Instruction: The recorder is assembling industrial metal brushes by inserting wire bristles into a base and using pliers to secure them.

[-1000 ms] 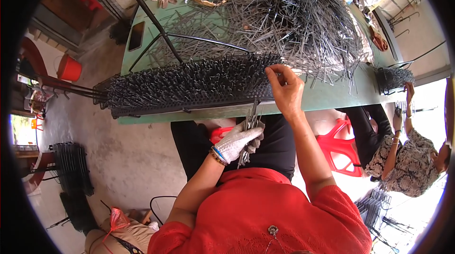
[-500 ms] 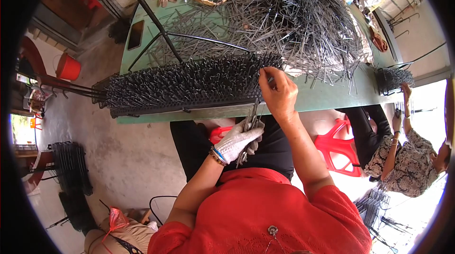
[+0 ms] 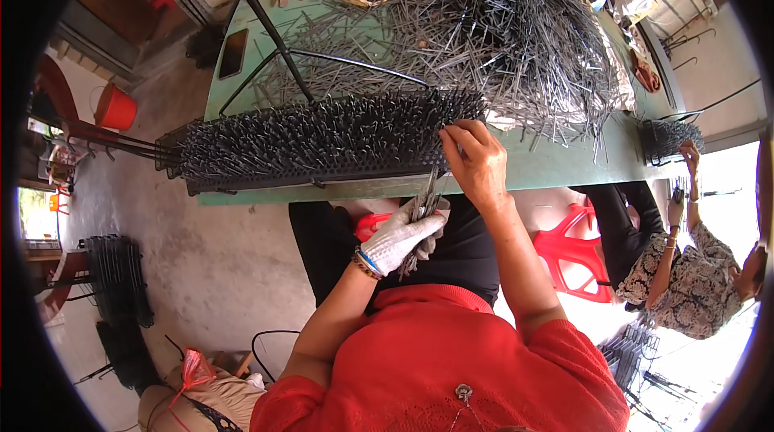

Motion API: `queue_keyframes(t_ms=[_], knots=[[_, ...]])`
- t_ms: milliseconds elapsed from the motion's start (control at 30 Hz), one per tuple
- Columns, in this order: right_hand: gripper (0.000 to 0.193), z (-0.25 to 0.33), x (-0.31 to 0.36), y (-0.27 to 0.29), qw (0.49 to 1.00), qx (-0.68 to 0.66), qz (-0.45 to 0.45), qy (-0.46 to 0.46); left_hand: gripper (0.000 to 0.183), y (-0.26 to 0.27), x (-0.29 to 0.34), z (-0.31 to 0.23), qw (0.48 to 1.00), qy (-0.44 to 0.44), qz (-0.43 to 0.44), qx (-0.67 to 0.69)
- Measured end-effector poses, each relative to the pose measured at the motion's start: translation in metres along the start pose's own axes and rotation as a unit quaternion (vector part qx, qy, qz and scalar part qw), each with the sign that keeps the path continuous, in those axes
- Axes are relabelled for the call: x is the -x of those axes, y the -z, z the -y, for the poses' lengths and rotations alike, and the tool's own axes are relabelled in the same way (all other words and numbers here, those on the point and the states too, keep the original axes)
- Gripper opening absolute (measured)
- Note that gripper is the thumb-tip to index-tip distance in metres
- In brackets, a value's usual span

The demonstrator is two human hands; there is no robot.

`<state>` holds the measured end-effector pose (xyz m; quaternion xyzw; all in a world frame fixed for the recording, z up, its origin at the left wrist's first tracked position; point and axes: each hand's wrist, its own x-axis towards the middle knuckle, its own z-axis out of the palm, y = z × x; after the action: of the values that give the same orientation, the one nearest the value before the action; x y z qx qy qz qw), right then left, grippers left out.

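Observation:
My left hand [image 3: 403, 232], in a white work glove, grips a bundle of thin metal pins [image 3: 422, 205] held below the table edge. My bare right hand [image 3: 476, 162] pinches a pin at the right end of a long dark frame [image 3: 322, 142] packed with upright pins, which lies along the near edge of the green table [image 3: 564, 166]. A big loose heap of grey metal pins [image 3: 516, 37] is piled on the table just behind my right hand.
A black metal rod [image 3: 262, 25] and wire hoop cross the table. Gloves and cardboard lie at the far edge. Another person [image 3: 685, 263] works at the right beside a red plastic stool [image 3: 576, 251]. A red bucket [image 3: 117, 108] and stacked frames [image 3: 117, 279] stand on the floor at left.
My right hand has come back from the pin heap toward me and down to the right end of the packed frame. The gloved left hand has stayed in place with its bundle.

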<state>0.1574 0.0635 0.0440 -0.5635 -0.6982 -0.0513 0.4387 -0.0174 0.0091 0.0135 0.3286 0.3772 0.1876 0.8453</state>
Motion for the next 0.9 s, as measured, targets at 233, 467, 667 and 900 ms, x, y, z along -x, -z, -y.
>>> queue_keyframes(t_ms=[233,467,667,900], knots=[[0.010,0.005,0.002,0.002,0.998,-0.042,0.024,-0.033,0.031,-0.002,0.001,-0.001,1.000,0.007,0.006,0.009],[0.014,0.000,0.003,-0.004,0.996,-0.059,0.014,-0.071,0.033,-0.001,0.002,0.001,1.000,0.012,0.011,0.014],[0.015,-0.001,0.005,-0.003,0.998,-0.045,0.034,0.011,0.037,-0.002,0.002,-0.001,1.000,-0.001,0.004,0.010],[0.019,0.013,0.001,0.028,0.948,-0.161,0.142,-0.235,0.037,0.001,0.006,-0.005,0.999,0.001,0.022,0.049]])
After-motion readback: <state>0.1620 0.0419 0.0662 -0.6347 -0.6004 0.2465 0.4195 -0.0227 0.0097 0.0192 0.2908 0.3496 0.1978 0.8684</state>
